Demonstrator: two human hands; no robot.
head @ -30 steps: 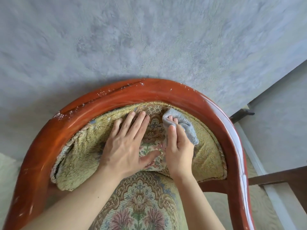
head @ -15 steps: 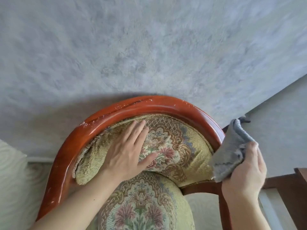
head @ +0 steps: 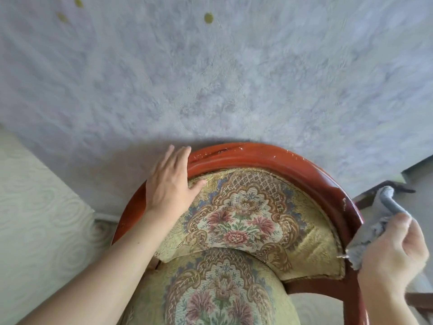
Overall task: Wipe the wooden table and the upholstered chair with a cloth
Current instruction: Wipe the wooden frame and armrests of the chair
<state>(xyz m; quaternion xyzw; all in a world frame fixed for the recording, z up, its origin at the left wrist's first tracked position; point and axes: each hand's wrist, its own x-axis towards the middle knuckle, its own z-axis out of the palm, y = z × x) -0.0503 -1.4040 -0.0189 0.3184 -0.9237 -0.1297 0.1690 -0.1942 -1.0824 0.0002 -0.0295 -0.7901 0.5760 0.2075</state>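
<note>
The upholstered chair fills the lower middle: a curved red-brown wooden back rail (head: 290, 163) around a floral tapestry backrest (head: 243, 214), with a matching seat cushion (head: 210, 292) below. My left hand (head: 169, 181) lies flat with fingers spread on the rail's upper left, its thumb on the fabric. My right hand (head: 393, 252) is off the chair's right side, closed around a bunched grey cloth (head: 377, 228) that touches the outer edge of the rail. The wooden table is not clearly in view.
A grey-blue patterned wall (head: 210, 78) rises right behind the chair. Pale embossed flooring (head: 39, 219) lies at left. Dark wooden pieces (head: 384, 191) show at the right edge beyond the chair rail.
My left hand slid from the middle of the backrest up to the left part of the rail. The right hand carried the cloth off the fabric to the chair's right side.
</note>
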